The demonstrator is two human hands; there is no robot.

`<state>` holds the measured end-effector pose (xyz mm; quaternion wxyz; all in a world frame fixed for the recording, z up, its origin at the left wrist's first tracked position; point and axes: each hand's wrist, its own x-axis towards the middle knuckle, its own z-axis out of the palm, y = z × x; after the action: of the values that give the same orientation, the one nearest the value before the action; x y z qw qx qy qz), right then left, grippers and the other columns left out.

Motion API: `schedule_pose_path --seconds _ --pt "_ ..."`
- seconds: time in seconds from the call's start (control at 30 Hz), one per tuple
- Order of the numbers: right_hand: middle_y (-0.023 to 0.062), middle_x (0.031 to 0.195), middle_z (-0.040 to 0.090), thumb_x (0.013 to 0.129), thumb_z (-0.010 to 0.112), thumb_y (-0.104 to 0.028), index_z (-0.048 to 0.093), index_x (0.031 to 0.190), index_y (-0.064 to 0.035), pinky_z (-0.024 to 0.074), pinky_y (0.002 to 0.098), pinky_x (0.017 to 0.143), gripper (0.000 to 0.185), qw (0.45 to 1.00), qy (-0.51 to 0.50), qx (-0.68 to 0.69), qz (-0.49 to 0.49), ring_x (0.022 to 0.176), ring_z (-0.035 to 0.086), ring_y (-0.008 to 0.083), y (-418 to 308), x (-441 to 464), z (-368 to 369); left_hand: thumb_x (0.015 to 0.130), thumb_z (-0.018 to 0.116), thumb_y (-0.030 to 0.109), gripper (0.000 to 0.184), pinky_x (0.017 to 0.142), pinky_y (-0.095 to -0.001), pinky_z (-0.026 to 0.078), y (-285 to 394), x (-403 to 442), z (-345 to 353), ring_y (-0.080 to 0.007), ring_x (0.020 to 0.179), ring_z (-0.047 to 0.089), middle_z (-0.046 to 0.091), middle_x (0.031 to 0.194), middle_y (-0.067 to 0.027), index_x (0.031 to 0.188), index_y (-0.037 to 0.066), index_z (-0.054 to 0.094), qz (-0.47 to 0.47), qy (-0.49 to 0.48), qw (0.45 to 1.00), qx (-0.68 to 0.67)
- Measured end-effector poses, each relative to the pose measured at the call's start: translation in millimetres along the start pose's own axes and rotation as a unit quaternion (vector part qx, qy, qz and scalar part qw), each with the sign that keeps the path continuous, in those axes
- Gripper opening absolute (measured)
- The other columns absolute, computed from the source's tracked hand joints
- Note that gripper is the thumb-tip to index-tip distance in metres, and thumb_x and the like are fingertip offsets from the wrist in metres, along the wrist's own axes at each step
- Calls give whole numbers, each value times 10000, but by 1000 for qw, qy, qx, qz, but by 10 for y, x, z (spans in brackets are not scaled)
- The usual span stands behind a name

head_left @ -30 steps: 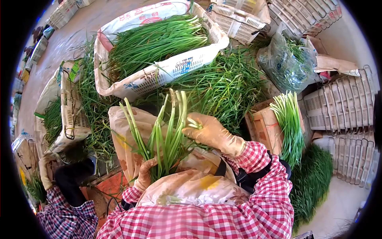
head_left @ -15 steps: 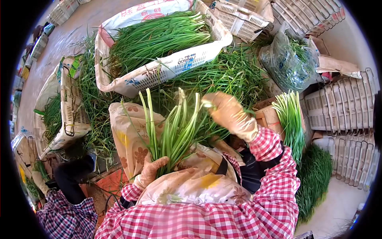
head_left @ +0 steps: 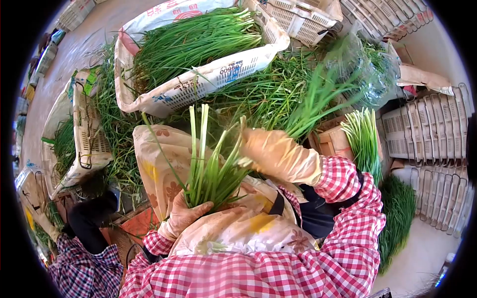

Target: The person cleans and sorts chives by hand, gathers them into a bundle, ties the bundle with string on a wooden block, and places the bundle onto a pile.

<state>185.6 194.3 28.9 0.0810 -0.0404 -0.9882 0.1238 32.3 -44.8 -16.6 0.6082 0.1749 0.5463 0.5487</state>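
My left hand (head_left: 186, 218), gloved, is closed around the lower part of a bunch of chives (head_left: 211, 174). Their pale stem ends point up and away from me over the floral apron (head_left: 156, 159). My right hand (head_left: 278, 154), in a tan glove, is closed just right of that bunch, its fingers curled and partly blurred. Long green chive leaves (head_left: 315, 104) fan out behind it to the upper right, smeared by motion, and pale stem ends show at its fingers. A neat bundle of chives (head_left: 365, 144) stands on a wooden box (head_left: 335, 144) to the right.
Ahead stands a large white crate (head_left: 218, 79) of chives, with loose leaves (head_left: 268, 99) heaped before it. A smaller crate (head_left: 89, 129) is at left, near a co-worker's checked sleeve (head_left: 87, 263). To the right are a plastic bag (head_left: 362, 74), stacked crates (head_left: 422, 129) and more chives (head_left: 397, 223).
My right hand has come lower and nearer the bunch, and long leaves now trail behind it to the upper right. My left hand keeps its hold, with the bunch slightly shifted.
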Motion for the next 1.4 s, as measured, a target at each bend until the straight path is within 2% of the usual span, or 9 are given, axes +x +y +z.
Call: schedule_pose_path --seconds 0.13,0.3,0.53,0.6,0.8,0.93,1.07,1.13,1.4 --pt "159 866 594 718 672 -176 658 946 -60 496 404 703 256 936 -308 150 79 820 610 328 19 -23 -31 795 654 -60 414 881 -312 486 -38 -25 8 -171 1031 578 603 1140 -93 1179 35 533 -4 -10 1000 -12" --pt "203 839 647 748 592 -147 660 873 -8 509 407 679 198 856 -362 259 262 799 635 359 -99 4 -110 794 638 -88 418 876 -293 493 -108 -13 8 -164 1019 581 605 1132 -92 1179 33 531 4 -30 1000 -2" --pt "78 685 555 813 558 -126 525 788 -72 476 343 504 68 942 -60 -315 97 557 569 226 -189 -336 461 795 642 -81 371 839 -286 513 -198 -25 -22 -154 985 593 626 1082 -83 1139 28 557 -52 -2 998 -35" --pt "18 623 487 872 523 -198 495 799 -93 456 292 464 131 980 46 -189 46 521 526 163 303 -386 513 793 649 -72 357 831 -285 514 -200 -37 -32 -149 977 594 631 1072 -79 1126 27 566 -65 9 997 -38" --pt "49 669 572 936 464 -226 523 1110 -37 446 281 391 264 858 -44 -253 445 489 543 122 1743 -438 41 773 697 -23 312 805 -281 528 -191 -51 -34 -136 896 619 654 1020 -72 1067 31 609 -13 10 998 67" --pt "151 971 663 847 612 -390 457 1299 -68 539 360 696 576 927 3 -38 374 804 656 237 1571 -222 -158 792 669 -37 336 850 -282 504 -174 -41 -41 -127 962 596 641 1076 -71 1115 23 599 7 -21 995 93" --pt "130 972 664 726 672 -553 642 1085 -79 527 380 744 595 934 -243 151 213 819 648 252 589 128 -340 817 639 -37 294 851 -264 493 -206 -35 -49 -114 977 586 636 1087 -67 1105 2 596 18 -48 996 71" --pt "115 919 674 739 667 -532 667 1033 -103 520 376 720 520 867 -421 112 240 775 650 242 230 283 -420 818 636 -43 299 854 -265 493 -226 -31 -57 -117 979 587 635 1088 -66 1110 3 593 20 -58 995 73" --pt "126 759 641 791 589 -149 641 902 -44 508 389 646 162 943 -246 107 195 704 637 289 398 1 -66 807 633 -69 312 822 -291 524 -300 -65 -106 -147 950 606 642 1049 -73 1093 52 602 -40 -1 999 5"
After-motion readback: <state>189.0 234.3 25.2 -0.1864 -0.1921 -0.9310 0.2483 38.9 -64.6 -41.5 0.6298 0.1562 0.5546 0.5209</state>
